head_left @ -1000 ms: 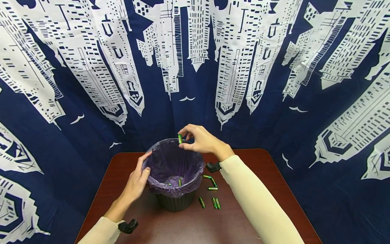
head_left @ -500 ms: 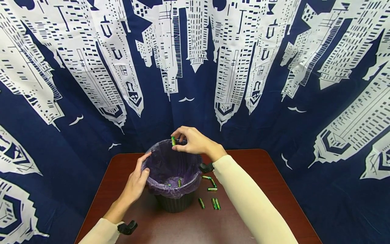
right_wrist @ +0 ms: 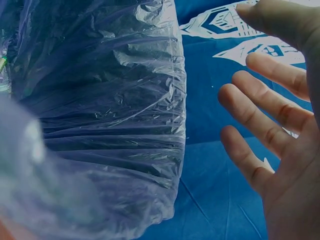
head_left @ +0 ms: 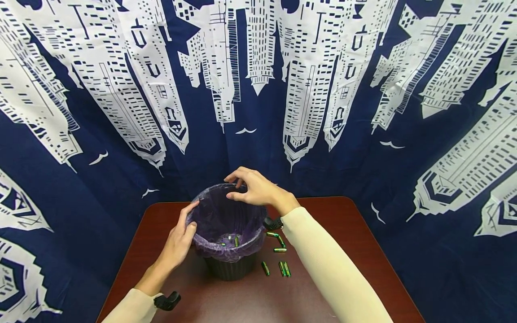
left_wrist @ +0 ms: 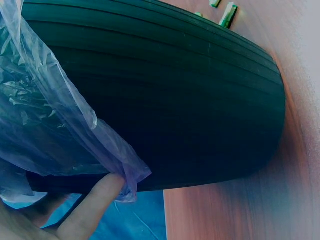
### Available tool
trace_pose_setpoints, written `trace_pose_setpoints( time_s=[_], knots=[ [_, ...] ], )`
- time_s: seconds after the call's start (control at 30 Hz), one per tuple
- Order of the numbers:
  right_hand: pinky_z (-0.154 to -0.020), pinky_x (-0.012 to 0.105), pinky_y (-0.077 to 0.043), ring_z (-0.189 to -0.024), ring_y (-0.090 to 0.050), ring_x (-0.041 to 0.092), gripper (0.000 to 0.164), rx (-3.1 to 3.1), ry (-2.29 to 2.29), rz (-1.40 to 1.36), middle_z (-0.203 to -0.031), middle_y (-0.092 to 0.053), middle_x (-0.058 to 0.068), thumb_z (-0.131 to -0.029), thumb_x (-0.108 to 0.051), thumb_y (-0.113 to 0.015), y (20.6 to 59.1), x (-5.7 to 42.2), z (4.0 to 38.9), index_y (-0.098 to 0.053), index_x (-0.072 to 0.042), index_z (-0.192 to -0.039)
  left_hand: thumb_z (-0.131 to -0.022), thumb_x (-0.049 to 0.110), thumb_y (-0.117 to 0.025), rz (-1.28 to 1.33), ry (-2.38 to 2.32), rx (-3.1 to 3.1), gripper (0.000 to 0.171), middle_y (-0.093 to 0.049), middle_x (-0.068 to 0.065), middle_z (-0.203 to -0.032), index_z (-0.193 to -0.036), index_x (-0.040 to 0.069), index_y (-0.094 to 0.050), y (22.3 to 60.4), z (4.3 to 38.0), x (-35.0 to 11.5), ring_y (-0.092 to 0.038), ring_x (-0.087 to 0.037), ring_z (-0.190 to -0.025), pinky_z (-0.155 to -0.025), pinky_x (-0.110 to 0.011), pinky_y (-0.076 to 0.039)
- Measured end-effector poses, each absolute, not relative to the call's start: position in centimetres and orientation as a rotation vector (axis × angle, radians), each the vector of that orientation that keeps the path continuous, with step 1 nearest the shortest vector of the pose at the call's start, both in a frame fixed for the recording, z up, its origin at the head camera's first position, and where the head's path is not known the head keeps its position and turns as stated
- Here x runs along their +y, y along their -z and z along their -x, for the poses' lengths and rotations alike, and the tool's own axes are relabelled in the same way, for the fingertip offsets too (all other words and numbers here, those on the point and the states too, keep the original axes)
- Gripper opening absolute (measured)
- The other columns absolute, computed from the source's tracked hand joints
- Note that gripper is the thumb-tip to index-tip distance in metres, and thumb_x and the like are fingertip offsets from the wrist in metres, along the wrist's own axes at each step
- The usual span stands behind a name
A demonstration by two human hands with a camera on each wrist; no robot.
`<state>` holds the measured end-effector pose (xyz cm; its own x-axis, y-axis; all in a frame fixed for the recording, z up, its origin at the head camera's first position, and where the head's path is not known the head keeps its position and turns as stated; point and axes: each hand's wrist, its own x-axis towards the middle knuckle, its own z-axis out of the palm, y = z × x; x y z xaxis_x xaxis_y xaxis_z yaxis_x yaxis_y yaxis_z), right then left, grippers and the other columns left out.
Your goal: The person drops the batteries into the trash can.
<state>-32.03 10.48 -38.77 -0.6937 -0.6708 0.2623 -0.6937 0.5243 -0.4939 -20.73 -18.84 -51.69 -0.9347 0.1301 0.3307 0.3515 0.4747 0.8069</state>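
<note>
A dark ribbed trash can (head_left: 230, 268) stands on the table, lined with a translucent purple bag (head_left: 218, 253) folded over its rim. My left hand (head_left: 179, 237) rests against the can's left side, with its thumb on the bag's folded edge in the left wrist view. Above the can's far right rim is my right hand (head_left: 256, 188), fingers spread apart and nothing between them. Down in the liner lie a green battery (head_left: 236, 242) and two others, partly seen. Several more green batteries (head_left: 280, 250) lie on the table right of the can.
The brown table (head_left: 323, 233) has rounded far corners and reaches close to a navy curtain (head_left: 258, 148) printed with white buildings. Black wrist cameras (head_left: 167, 300) sit on both sleeves; the right forearm passes over the table beside the loose batteries.
My right hand moved left over the can with a battery, then let it go. An additional battery end shows inside the liner. My left hand stays at the rim.
</note>
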Motion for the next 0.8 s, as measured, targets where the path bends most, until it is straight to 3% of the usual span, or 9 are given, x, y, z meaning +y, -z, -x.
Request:
trace_pose_setpoints(
  time_s=[0.5, 0.8],
  knots=[
    [-0.098, 0.04, -0.06, -0.114, -0.077, 0.024, 0.039, -2.638, -0.865, -1.229, -0.141, -0.076, 0.013, -0.108, -0.027, -0.083, 38.8, 11.0, 31.5, -0.079, -0.01, -0.143, -0.12, 0.019, -0.049, 0.43, 1.399, -2.474, 0.06, -0.052, -0.025, -0.18, -0.179, 0.022, -0.039, 51.8, 21.0, -19.2, -0.061, -0.056, -0.156, -0.125, -0.082, -0.048],
    [-0.097, 0.051, -0.064, -0.114, -0.077, 0.03, 0.034, -2.614, -0.881, -1.24, -0.14, -0.075, 0.013, -0.108, -0.021, -0.084, 39.0, 12.4, 30.4, -0.079, -0.01, -0.141, -0.12, 0.019, -0.049, 0.424, 1.401, -2.483, 0.06, -0.051, -0.025, -0.181, -0.179, 0.022, -0.039, 52.0, 20.9, -19.1, -0.059, -0.058, -0.157, -0.124, -0.085, -0.047]
  ],
)
